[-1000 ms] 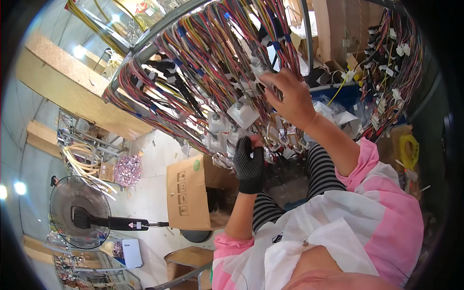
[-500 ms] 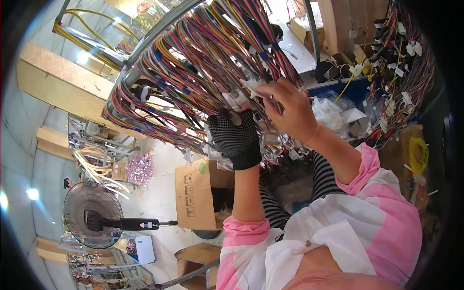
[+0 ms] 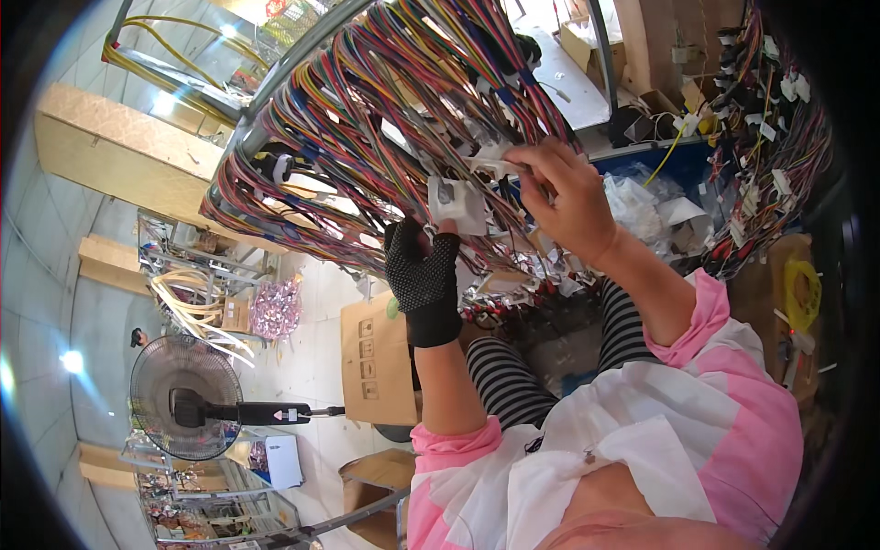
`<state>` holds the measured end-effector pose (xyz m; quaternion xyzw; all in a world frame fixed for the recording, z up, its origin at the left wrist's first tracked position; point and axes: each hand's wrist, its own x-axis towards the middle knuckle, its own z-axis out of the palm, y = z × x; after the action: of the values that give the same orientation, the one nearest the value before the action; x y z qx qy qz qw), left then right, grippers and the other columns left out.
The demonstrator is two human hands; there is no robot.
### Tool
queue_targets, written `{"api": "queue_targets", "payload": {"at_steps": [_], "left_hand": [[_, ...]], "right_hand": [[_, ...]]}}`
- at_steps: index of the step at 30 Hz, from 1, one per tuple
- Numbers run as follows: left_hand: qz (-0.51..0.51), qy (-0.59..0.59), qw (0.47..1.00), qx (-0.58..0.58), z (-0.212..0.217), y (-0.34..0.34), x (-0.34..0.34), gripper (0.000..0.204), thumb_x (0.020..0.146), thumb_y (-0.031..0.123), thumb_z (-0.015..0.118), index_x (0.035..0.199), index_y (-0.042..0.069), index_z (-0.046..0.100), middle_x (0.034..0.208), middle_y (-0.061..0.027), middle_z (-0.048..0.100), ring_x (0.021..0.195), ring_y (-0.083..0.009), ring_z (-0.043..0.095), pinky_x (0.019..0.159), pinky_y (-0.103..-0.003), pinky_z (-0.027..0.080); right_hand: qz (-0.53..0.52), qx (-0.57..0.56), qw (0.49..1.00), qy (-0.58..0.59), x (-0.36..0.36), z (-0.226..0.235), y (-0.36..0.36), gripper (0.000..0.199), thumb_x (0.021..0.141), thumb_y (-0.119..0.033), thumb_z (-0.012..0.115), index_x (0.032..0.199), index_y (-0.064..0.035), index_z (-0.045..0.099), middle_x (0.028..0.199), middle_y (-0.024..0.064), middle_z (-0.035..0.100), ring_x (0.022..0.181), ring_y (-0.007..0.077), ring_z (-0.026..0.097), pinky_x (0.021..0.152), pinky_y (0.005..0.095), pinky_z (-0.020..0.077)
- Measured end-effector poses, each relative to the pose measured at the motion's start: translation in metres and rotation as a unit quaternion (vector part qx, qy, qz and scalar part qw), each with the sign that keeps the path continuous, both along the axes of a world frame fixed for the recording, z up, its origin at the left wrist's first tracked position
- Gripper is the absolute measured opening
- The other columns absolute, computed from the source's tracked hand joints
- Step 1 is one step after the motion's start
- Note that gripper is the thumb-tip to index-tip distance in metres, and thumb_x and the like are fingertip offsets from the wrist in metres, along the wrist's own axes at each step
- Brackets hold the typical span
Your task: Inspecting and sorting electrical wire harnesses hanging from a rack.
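A thick bank of multicoloured wire harnesses (image 3: pixel 367 119) hangs from a metal rail in front of me. My left hand (image 3: pixel 423 280), in a black dotted glove with bare fingertips, is closed low among the wires. Its thumb tip meets the lower edge of a white-wrapped connector (image 3: pixel 466 209); the other fingers are partly hidden. To the right, my bare right hand (image 3: pixel 570 203) pinches a thin white strip (image 3: pixel 495 167) between thumb and fingers. That strip reaches left across the wires, just above the white-wrapped connector.
A grey metal rail (image 3: pixel 289 69) borders the harnesses on the left. More harnesses (image 3: pixel 779 156) hang at the far right, beside clear plastic bags (image 3: pixel 634 206). A cardboard box (image 3: pixel 378 357) and a standing fan (image 3: pixel 188 399) are at lower left.
My left hand has shifted slightly left and down, showing more of the white-wrapped connector. My right hand has moved slightly right, with the white strip now stretched out flatter.
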<state>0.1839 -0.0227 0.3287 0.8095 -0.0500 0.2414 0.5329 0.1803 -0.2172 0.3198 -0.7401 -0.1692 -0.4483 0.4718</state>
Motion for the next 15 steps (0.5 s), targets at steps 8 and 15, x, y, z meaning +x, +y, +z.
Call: {"api": "queue_targets", "payload": {"at_steps": [8, 15], "left_hand": [[-0.102, 0.088, 0.983, -0.124, 0.009, 0.021, -0.005, 0.044, 0.076, 0.011, 0.071, 0.114, -0.003, 0.056, 0.087, -0.0025, 0.059, 0.081, -0.0101, 0.054, 0.071, -0.023, 0.044], [-0.131, 0.117, 0.974, -0.141, 0.011, 0.024, -0.006, 0.036, 0.078, 0.008, 0.067, 0.111, -0.003, 0.057, 0.083, -0.001, 0.058, 0.077, -0.009, 0.054, 0.069, -0.023, 0.043]], "right_hand": [[0.028, -0.009, 1.0, -0.006, -0.004, -0.001, 0.005, 0.022, 0.078, -0.001, 0.058, 0.1, -0.0066, 0.059, 0.086, 0.0095, 0.06, 0.069, 0.0264, 0.06, 0.061, 0.0346, 0.0486], [0.146, 0.06, 0.987, 0.029, -0.015, -0.002, 0.017, 0.024, 0.085, -0.015, 0.06, 0.104, -0.0026, 0.056, 0.088, 0.0122, 0.058, 0.075, 0.0263, 0.061, 0.066, 0.0331, 0.0489]]}}
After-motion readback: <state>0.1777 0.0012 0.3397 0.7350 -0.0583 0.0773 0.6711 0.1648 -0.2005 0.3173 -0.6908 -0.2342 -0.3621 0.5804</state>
